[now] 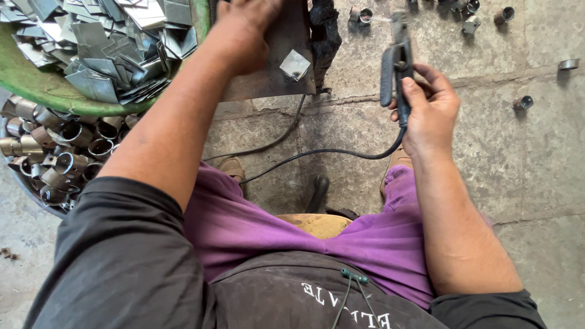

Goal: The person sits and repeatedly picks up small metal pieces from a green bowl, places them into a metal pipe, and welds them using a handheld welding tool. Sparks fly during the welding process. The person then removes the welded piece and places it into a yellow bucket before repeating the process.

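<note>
My right hand [430,108] grips the dark handle of a welding electrode holder [395,61], which points away from me; its black cable [317,152] trails down and to the left across the floor. My left hand [244,30] reaches forward and rests on a rusty metal work plate [268,73] at the top edge of the view; its fingers are partly cut off, so what they touch is hidden. A small square metal piece [295,64] lies on that plate just right of my left hand.
A green tub [42,85] heaped with several flat metal squares sits at upper left. Below it a container [36,195] holds several short metal tube rings. Loose rings [523,102] lie scattered on the concrete floor at upper right. A charred black block [324,36] stands beside the plate.
</note>
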